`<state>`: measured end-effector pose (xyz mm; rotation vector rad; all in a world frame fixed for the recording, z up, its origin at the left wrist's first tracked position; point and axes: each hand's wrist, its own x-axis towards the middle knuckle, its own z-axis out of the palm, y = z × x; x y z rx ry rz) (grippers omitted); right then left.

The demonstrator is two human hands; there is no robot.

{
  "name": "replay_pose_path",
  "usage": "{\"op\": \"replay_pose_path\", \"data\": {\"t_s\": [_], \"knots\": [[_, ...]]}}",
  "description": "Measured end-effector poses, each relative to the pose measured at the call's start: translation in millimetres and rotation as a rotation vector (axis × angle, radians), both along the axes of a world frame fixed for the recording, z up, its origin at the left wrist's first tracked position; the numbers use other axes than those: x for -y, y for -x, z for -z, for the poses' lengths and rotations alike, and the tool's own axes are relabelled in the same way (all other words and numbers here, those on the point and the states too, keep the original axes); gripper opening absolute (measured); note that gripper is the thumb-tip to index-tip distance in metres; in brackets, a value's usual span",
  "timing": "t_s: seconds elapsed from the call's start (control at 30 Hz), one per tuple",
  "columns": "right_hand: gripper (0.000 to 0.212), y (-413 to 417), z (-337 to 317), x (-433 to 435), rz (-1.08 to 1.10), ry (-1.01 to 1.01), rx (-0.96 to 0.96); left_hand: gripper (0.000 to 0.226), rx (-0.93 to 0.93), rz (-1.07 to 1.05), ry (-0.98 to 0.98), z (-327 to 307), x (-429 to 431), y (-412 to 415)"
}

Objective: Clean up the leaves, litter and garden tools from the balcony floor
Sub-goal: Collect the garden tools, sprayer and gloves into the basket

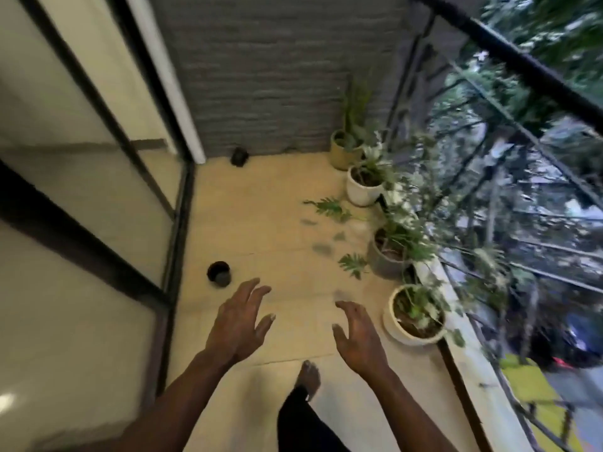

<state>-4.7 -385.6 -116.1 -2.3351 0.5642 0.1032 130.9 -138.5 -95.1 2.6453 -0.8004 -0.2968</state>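
Observation:
Both my hands are stretched out over the beige balcony floor and hold nothing. My left hand has its fingers spread and relaxed; my right hand is likewise open, palm turned inward. Ahead of them a few dark fallen leaves lie scattered on the tiles, blurred. A small black pot stands on the floor near the glass door, left of my left hand. A second small black object sits at the foot of the far wall. The whole view is motion-blurred.
Several potted plants line the right side: a white pot nearest, a grey pot, another white pot and a tan pot. A black railing bounds the right, a glass sliding door the left. My bare foot is below.

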Motion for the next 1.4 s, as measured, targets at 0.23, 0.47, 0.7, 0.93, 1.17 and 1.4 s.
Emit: {"op": "replay_pose_path", "data": {"t_s": [0.23,0.47,0.7,0.93,1.17,1.4], "knots": [[0.048,-145.0,7.3,-19.5,-0.153,-0.106,-0.047,0.058,-0.021,-0.181,-0.164,1.3,-54.7,-91.8],[0.048,-237.8,18.4,-56.8,-0.275,-0.189,-0.158,0.067,-0.105,-0.234,-0.291,15.2,-92.2,-152.6],[0.048,-345.7,48.0,-107.8,-0.243,-0.233,-0.251,0.071,-0.23,-0.371,-0.166,51.3,-140.3,-259.2],[0.032,-457.9,93.9,-172.2,0.248,-0.611,-0.527,0.059,-0.605,-0.635,0.07,104.4,-177.9,-365.9],[0.018,-542.3,165.7,-204.6,0.544,-0.803,-0.595,0.043,-0.924,-0.873,0.184,199.2,-194.1,-434.3],[0.058,-596.6,327.7,-201.6,0.462,-0.697,-0.709,0.078,-0.934,-0.928,0.145,358.2,-196.2,-484.8]]}}
